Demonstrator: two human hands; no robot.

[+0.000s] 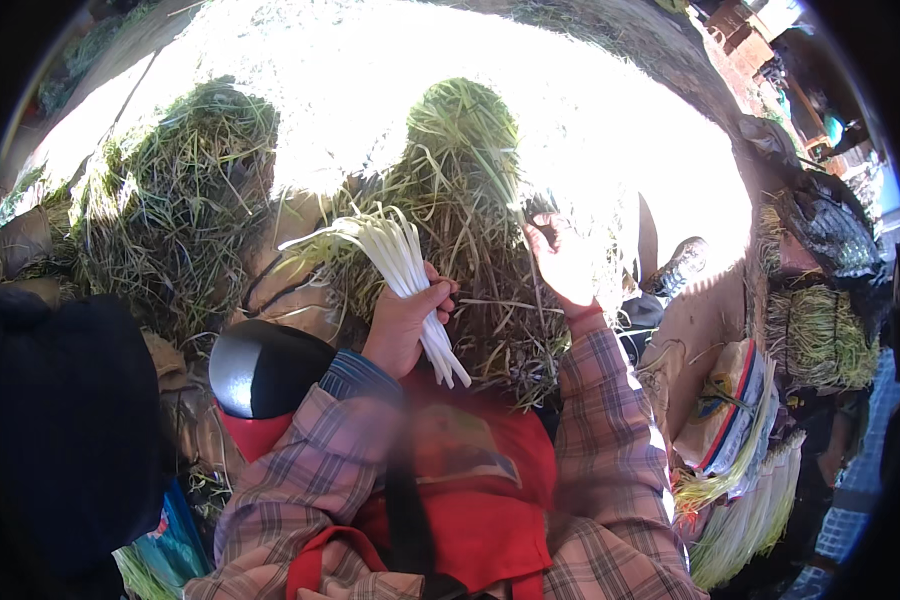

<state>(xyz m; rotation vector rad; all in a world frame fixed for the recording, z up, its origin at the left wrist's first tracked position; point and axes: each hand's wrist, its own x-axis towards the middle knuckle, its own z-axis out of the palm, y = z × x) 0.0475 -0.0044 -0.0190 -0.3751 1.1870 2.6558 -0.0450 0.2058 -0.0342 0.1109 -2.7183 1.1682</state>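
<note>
My left hand (405, 325) is closed round a bunch of long white stalks (395, 250), held upright at a slant. Their pale yellowish tips bend over to the left, and the lower ends stick out below the fist. To the right, my right hand (562, 258) reaches forward over the edge of a heap of loose green leaves (460, 180). Its fingers are curled with the thumb against them; green strands run up close to the fingertips. Glare hides what they pinch, if anything.
Another heap of green leaves (185, 200) lies at the left. A black rounded thing with a red lower part (270, 370) is beside my left arm. At the right are a white sack (715, 410), bundled pale stalks (760, 510) and a tied green bundle (825, 335). Dark cloth (60, 430) fills the left edge.
</note>
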